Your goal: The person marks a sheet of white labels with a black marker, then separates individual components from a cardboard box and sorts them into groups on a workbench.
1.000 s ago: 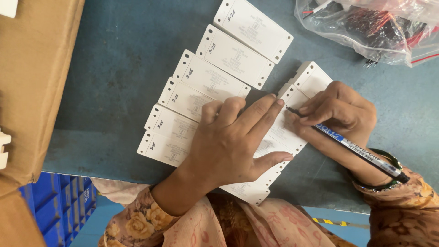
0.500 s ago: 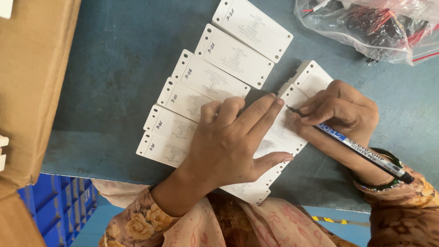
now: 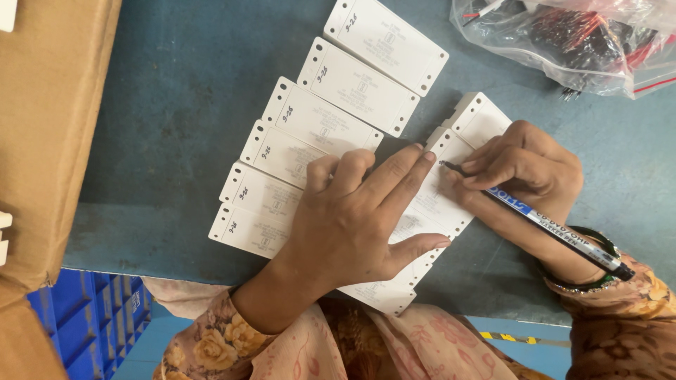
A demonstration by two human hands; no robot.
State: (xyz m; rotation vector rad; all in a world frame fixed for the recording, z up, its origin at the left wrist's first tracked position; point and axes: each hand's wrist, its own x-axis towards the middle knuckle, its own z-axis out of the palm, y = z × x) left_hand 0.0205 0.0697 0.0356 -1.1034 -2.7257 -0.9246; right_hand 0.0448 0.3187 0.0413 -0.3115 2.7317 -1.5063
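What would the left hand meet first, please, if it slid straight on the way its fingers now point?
Probably the right hand holding the marker pen: the left hand points up-right across the white plates toward it.

Matt white plastic boxes (image 3: 352,88) on a scuffed, dull table (image 3: 176,105).

Two bare hands are seen: left hand (image 3: 345,225) at centre frame, right hand (image 3: 524,172) right of centre. Both forearms are covered by loose sleeves in a muted brown-pink fabric printed with cream and yellow roses, the left sleeve (image 3: 232,345) at bottom centre, the right sleeve (image 3: 627,324) at lower right. A dark bangle (image 3: 598,243) with a beaded edge is worn on the right wrist.
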